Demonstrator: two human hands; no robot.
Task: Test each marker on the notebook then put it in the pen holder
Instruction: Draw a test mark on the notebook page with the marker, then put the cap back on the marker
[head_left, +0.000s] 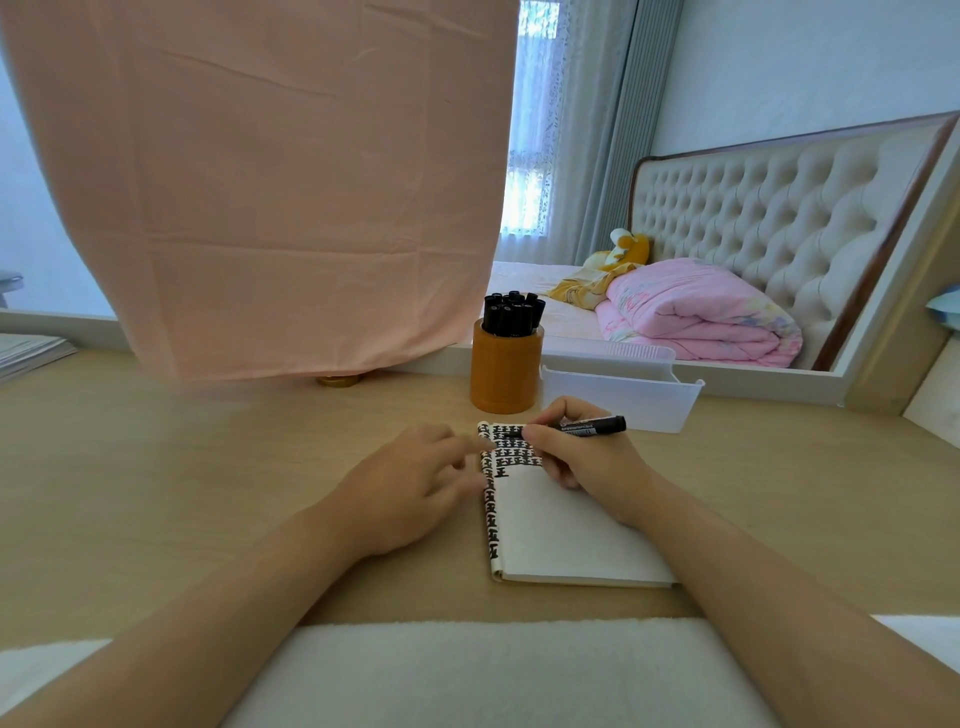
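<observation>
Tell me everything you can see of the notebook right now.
The notebook lies flat on the wooden desk, showing a plain white page. Rows of thick black marks fill its top and run down its left edge. The left hand touches that edge; the right hand, holding a marker, rests on the page.

I cannot see the tip of the marker (589, 426): the right grip (582, 467) covers it, and the forearm hides the right edge of the notebook (561, 535). The fingertips (470, 448) of the left grip (410, 488) are blurred. The marker's label print is too small to read, and I cannot count the black caps (511, 309) crowded in the pen holder (506, 371).
</observation>
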